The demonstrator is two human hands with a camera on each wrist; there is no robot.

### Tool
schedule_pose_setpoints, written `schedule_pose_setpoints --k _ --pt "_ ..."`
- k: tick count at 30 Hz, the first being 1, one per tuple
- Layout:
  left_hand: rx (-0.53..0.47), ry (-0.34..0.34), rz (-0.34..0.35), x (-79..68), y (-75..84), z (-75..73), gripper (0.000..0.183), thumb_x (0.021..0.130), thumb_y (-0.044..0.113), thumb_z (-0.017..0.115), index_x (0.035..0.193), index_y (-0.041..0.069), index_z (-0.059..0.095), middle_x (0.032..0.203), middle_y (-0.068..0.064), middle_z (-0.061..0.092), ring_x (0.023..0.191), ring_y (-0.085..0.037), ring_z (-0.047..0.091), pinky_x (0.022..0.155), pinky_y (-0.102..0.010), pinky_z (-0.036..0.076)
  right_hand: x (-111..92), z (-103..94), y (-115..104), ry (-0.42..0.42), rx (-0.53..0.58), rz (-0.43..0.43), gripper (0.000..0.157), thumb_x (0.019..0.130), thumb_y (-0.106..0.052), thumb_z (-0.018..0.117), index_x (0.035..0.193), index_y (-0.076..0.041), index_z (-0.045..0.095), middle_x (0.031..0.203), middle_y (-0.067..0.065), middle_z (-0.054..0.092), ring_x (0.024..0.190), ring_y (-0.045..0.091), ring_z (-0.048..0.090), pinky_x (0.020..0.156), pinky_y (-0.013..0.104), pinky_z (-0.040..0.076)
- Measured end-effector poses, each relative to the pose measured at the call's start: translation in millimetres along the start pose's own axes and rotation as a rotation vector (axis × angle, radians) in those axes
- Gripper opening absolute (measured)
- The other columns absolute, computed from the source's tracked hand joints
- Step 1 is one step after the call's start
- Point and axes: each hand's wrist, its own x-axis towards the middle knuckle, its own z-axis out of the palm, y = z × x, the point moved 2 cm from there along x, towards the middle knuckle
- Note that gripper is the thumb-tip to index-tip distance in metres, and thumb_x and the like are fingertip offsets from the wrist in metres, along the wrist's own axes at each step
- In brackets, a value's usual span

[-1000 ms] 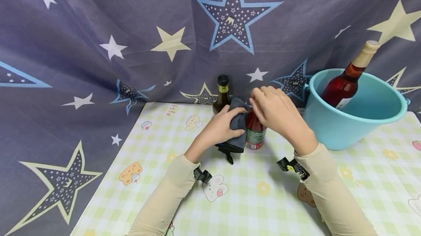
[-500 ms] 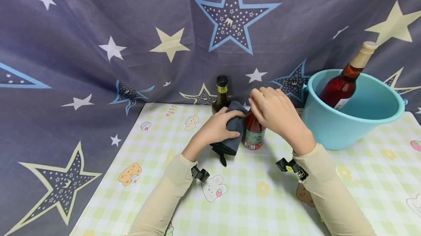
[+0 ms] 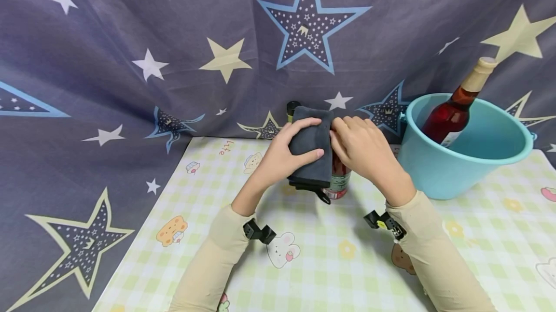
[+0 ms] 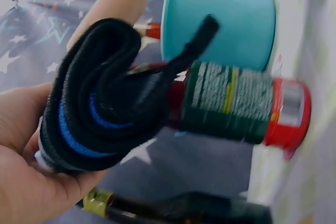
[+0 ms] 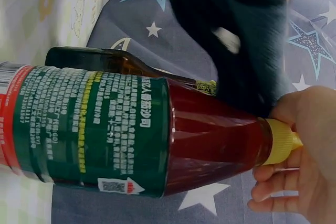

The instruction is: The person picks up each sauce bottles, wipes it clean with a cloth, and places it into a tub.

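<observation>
My left hand (image 3: 280, 155) grips a folded dark grey towel (image 3: 310, 150) between thumb and fingers; blue edging shows in its folds (image 4: 73, 129) in the left wrist view. A black hanging loop (image 4: 197, 38) sticks out from it. Just right of the towel, a ketchup bottle (image 3: 340, 181) with a green label stands upright on the table. My right hand (image 3: 362, 150) pinches it at the top, around the yellow cap (image 5: 279, 141). In the head view the towel covers part of the bottle. Against the bottle's shoulder and neck, the towel looks blurred in the right wrist view.
Behind the towel stands a dark glass bottle (image 3: 293, 106) with a black cap, mostly hidden. To the right, a light blue bucket (image 3: 443, 172) holds a leaning bottle of red liquid (image 3: 449, 116). A starry curtain (image 3: 173, 51) hangs along the back edge of the checked tablecloth (image 3: 321, 268).
My left hand has lifted and turned with the towel, which now sits higher and hides more of both standing bottles. The right hand has stayed at the ketchup bottle's top.
</observation>
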Motion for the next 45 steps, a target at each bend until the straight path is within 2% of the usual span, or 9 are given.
schedule_pose_setpoints --k 2,7,18,26,36,45 --pt "-0.063 0.010 0.006 0.4 0.0 4.6 0.059 0.092 0.023 0.078 0.145 0.033 0.055 0.147 -0.002 0.050 0.118 -0.021 0.055 0.094 -0.041 0.050 -0.5 0.4 0.1 0.003 0.000 0.001 0.022 0.106 -0.022 0.051 0.093 -0.004 0.057 0.072 0.007 0.051 0.065 0.027 0.048 0.063 0.038 0.036" --pt "-0.159 0.000 -0.032 1.7 -3.2 12.2 0.060 0.093 0.019 0.076 0.147 0.031 0.053 0.151 0.002 0.048 0.122 -0.019 0.057 0.097 -0.040 0.050 -0.6 0.5 -0.4 0.010 -0.006 0.000 0.022 0.106 -0.022 0.051 0.094 -0.004 0.057 0.072 0.007 0.052 0.065 0.027 0.049 0.063 0.038 0.037" --pt "-0.165 -0.026 -0.071 3.0 -9.9 19.0 0.060 0.094 0.021 0.076 0.147 0.031 0.052 0.150 0.002 0.048 0.119 -0.022 0.059 0.095 -0.038 0.052 -1.4 -0.7 -0.9 -0.002 -0.044 0.000 0.022 0.106 -0.022 0.051 0.097 -0.004 0.059 0.073 0.009 0.055 0.067 0.029 0.053 0.068 0.042 0.042" --pt "-0.046 -0.041 -0.092 2.4 -12.1 19.0 0.059 0.093 0.026 0.076 0.146 0.034 0.052 0.144 -0.003 0.050 0.117 -0.022 0.055 0.094 -0.040 0.050 -1.9 -0.7 -0.7 0.014 -0.055 -0.016 0.024 0.105 -0.023 0.051 0.090 -0.005 0.056 0.068 0.007 0.049 0.062 0.028 0.049 0.064 0.040 0.038" --pt "0.124 -0.081 -0.103 -0.2 -11.3 20.3 0.061 0.094 0.028 0.075 0.149 0.033 0.051 0.128 -0.009 0.050 0.101 -0.024 0.056 0.084 -0.036 0.053 -2.2 -0.2 0.1 0.019 -0.057 -0.018 0.025 0.104 -0.023 0.052 0.087 -0.006 0.054 0.065 0.005 0.046 0.059 0.026 0.046 0.061 0.037 0.035" --pt "0.231 -0.109 -0.075 -2.0 -9.3 20.0 0.061 0.095 0.028 0.074 0.150 0.030 0.050 0.133 -0.010 0.048 0.096 -0.023 0.058 0.079 -0.035 0.052 -2.0 0.8 -0.5 0.044 -0.058 -0.026 0.023 0.104 -0.021 0.051 0.087 -0.005 0.054 0.065 0.006 0.046 0.058 0.026 0.046 0.060 0.036 0.034"
